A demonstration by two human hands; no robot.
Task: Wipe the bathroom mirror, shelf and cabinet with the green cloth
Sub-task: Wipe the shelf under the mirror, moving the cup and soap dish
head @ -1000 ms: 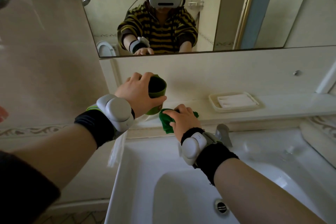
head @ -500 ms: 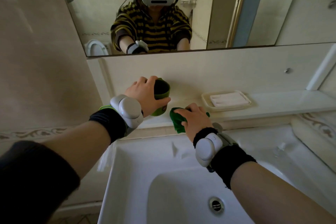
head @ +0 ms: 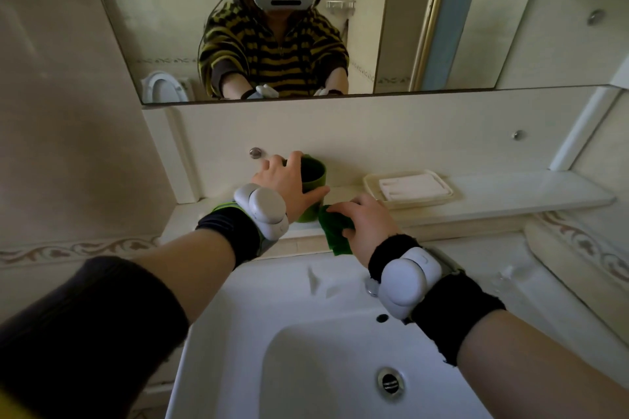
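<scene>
The green cup (head: pixel 313 177), lifted and tilted a second ago, has come down upright onto the shelf (head: pixel 510 194), with the left hand (head: pixel 286 184) lower around it. The right hand (head: pixel 371 224) has slid the green cloth (head: pixel 335 235) rightward, nearer the soap dish (head: pixel 422 202).

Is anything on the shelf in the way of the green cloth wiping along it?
Yes. The green cup, gripped by the left hand, stands right beside the green cloth on its left, and the soap dish sits on the shelf further right. The right hand holds the cloth.

Left hand (head: pixel 286 185) grips a green cup (head: pixel 315 177) on the shelf (head: pixel 510 197); right hand (head: pixel 369 221) holds the green cloth (head: pixel 335 235) beside it.
</scene>
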